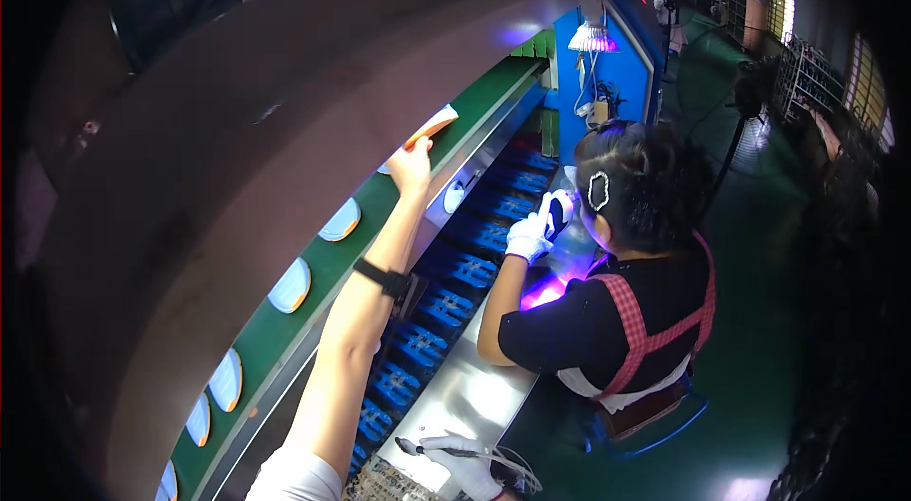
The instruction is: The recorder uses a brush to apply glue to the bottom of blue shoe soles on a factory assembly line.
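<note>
My bare left hand [411, 166] reaches over the green conveyor belt [387, 224], its fingers closed on a pale shoe sole [437, 123] with an orange edge. The sole is tilted up on its side above the belt. Several similar soles, such as one pale sole [290, 286], lie spaced along the belt below it. Low in the picture, my right hand [463, 468] wears a white glove and is closed around a dark-tipped brush [410, 446] with a thin tube attached. The brush lies over the metal table [470, 387].
A co-worker [636, 311] in a checked apron sits at the right, gloved hand [531, 233] raised with a dark item under purple light. A second line with blue holders [446, 304] runs beside the belt. A large curved hood [237, 83] overhangs the left. A lamp [592, 38] hangs ahead.
</note>
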Available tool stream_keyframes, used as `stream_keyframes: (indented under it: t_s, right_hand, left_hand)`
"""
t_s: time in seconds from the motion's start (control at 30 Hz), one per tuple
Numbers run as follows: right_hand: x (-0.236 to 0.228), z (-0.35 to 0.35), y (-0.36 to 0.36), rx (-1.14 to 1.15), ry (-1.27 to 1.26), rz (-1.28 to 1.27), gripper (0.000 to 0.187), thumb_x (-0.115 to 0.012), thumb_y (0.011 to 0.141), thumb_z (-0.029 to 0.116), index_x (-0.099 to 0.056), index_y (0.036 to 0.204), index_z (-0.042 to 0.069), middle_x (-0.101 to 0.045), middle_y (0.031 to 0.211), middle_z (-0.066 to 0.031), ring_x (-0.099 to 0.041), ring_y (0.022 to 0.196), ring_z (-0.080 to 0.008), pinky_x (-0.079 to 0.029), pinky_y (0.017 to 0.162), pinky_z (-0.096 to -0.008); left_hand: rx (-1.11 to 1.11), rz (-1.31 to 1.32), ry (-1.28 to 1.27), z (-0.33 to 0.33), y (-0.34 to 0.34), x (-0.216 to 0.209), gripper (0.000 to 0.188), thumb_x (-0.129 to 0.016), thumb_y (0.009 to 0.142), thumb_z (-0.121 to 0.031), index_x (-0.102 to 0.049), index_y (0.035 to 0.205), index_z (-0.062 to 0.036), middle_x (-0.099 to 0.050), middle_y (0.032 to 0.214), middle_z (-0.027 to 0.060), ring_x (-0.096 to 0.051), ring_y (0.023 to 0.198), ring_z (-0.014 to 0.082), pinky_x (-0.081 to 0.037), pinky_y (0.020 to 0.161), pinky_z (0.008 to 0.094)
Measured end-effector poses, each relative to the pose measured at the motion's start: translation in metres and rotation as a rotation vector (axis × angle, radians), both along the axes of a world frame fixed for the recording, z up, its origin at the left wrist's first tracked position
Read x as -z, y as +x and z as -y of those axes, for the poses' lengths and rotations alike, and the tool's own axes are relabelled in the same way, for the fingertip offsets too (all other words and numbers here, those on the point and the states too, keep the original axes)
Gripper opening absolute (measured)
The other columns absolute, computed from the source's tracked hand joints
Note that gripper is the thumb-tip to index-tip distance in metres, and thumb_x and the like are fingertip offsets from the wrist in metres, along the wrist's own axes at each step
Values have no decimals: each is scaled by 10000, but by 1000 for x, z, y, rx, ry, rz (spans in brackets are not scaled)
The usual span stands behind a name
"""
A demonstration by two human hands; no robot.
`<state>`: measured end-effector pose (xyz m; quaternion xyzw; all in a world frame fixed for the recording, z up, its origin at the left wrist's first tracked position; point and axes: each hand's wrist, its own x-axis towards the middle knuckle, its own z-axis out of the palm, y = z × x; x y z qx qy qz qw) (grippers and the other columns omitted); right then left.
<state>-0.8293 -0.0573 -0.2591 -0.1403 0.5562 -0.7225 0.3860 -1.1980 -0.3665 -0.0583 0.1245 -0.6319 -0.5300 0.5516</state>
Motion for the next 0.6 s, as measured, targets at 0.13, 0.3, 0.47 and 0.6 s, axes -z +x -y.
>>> stream_keyframes:
  t_s: [0.13, 0.3, 0.47, 0.6]
  right_hand:
    - [-4, 5, 32, 22, -31, -59, 151, -745, 891, 35, -779, 1032, -8, -766, 1035, -82, -699, 950, -133, -555, 876, -255]
    - [-10, 5, 66, -77, -59, -66, 163, -724, 934, 80, -766, 1066, -4, -772, 1030, -60, -706, 948, -120, -561, 881, -251]
    - [-36, 8, 115, -110, 18, -252, 155, -733, 914, 74, -782, 1046, 9, -782, 1012, -69, -712, 936, -132, -563, 876, -270]
    - [-13, 16, 155, -110, 39, -238, 171, -746, 885, 55, -790, 1045, 18, -785, 984, -61, -699, 912, -108, -559, 840, -260]
  left_hand:
    - [341, -250, 246, -18, 110, -13, 309, -643, 909, 52, -568, 1207, 20, -529, 1251, 122, -639, 1087, 219, -601, 935, 349]
    - [463, -231, 166, -61, 288, 12, 211, -615, 943, -90, -541, 1132, -33, -516, 1248, 119, -539, 1238, 250, -470, 1102, 449]
    - [75, -135, -175, -64, 473, 53, 384, -722, 837, -294, -489, 1038, -65, -507, 1195, 132, -490, 1160, 235, -364, 1045, 389]
    - [-213, -69, -209, -48, 601, 59, 373, -711, 856, -294, -460, 1022, -73, -549, 1219, 165, -518, 1168, 267, -372, 1071, 419]
